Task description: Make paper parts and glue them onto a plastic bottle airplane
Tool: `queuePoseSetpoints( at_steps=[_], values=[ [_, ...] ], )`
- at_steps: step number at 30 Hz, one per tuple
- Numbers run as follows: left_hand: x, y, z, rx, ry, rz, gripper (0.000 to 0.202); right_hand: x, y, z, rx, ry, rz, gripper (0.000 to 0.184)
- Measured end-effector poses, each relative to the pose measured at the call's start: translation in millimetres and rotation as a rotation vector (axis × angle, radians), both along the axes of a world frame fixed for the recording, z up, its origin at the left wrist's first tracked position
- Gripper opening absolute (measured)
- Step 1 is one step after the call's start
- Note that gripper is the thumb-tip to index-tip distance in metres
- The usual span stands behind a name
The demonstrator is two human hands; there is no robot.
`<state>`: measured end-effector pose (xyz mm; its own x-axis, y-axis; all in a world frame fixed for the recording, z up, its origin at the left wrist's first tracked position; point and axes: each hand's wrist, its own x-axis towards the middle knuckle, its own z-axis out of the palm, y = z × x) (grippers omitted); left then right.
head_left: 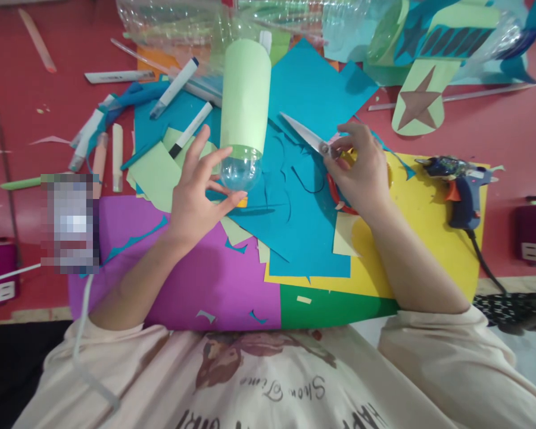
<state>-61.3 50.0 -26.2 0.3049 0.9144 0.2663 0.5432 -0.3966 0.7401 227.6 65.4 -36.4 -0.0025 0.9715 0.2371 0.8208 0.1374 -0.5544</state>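
Observation:
My left hand (196, 187) has its thumb and fingers around the clear rounded end of a plastic bottle (245, 101) wrapped in light green paper. The bottle's far end lies among other clear plastic. To the right, my right hand (361, 170) pinches a pair of scissors (306, 134) near the pivot. Their silver blades point up and left, and the red handle loop hangs partly hidden beneath my palm. Under both hands are blue paper sheets (312, 238), with some cut edges. A roll of yellowish tape (389, 170) is partly covered by my right hand.
A glue gun (464, 187) lies on yellow sheet (442, 256) at right. Several markers, including one white marker (174, 88), lie at left near a blurred phone-like object (71, 223). A decorated bottle with a paper star (420, 107) is at back right. Purple sheet (196, 268) covers the front left.

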Motion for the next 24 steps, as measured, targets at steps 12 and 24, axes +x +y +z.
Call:
queuePoseSetpoints(
  at_steps=[12,24],
  values=[
    [21.8,-31.6,9.0,-0.083,0.107,-0.11,0.052,0.1,0.9,-3.7,0.086,-0.078,-0.057,0.016],
    [8.0,-8.1,-12.1,-0.13,-0.012,-0.105,0.06,-45.3,-40.1,3.2,-0.1,0.444,0.287,0.044]
  ],
)
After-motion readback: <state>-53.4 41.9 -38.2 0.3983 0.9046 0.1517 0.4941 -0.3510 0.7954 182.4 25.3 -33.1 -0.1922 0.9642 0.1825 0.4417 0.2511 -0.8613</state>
